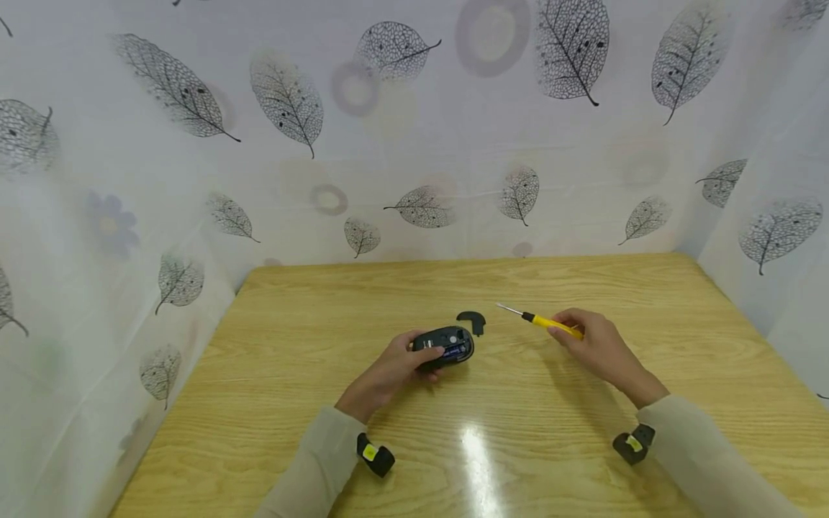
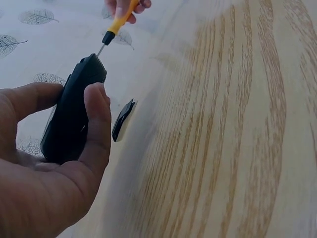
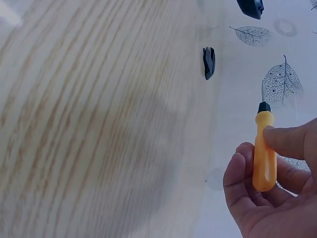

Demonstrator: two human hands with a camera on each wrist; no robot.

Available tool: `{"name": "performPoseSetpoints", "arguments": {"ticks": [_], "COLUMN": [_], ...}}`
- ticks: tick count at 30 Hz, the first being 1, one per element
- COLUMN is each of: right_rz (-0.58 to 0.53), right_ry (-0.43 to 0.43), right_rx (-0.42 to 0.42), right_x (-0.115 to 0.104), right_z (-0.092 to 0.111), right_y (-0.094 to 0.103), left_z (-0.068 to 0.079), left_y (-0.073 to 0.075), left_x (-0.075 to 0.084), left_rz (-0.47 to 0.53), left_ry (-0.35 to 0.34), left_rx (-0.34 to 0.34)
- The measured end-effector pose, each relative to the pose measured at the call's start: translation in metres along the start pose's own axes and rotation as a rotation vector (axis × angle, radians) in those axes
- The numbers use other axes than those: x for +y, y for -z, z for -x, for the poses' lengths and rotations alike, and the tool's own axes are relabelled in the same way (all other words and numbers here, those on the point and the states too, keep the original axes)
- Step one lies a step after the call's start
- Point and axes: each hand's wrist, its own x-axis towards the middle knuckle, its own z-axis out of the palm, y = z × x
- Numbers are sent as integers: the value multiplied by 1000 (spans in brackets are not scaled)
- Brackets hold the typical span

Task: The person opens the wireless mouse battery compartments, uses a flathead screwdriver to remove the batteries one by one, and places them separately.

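Observation:
My left hand [image 1: 396,367] grips a black computer mouse [image 1: 430,338], underside up, a little above the table. Its battery bay lies uncovered, and a dark blue battery [image 1: 456,351] shows inside beside the thumb. In the left wrist view the mouse [image 2: 74,109] sits between thumb and fingers. My right hand [image 1: 599,345] holds a yellow screwdriver [image 1: 550,325] by its handle, the metal tip pointing left toward the mouse but apart from it. The right wrist view shows the thumb along the screwdriver's handle [image 3: 266,153]. Just behind the mouse, a black curved battery cover [image 1: 476,321] lies on the table.
The wood-grain table [image 1: 311,302] reaches back to a white curtain [image 1: 414,151] printed with leaves, which also runs along both sides. A bright light reflection lies on the tabletop near the front. Black straps with cameras sit at both wrists.

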Motion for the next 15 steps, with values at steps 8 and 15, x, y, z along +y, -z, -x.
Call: {"name": "performPoseSetpoints", "arguments": {"ticks": [8,15], "right_rz": [-103,-164], "right_ry": [-1,15], "right_rx": [-29,-30], "right_x": [-11,-18], "right_z": [0,-2], "right_y": [5,7], "left_z": [1,0], "left_y": [0,0], "left_x": [1,-1], "left_rz": [28,27], "left_ry": [-2,-18], "left_rx": [0,-15]}}
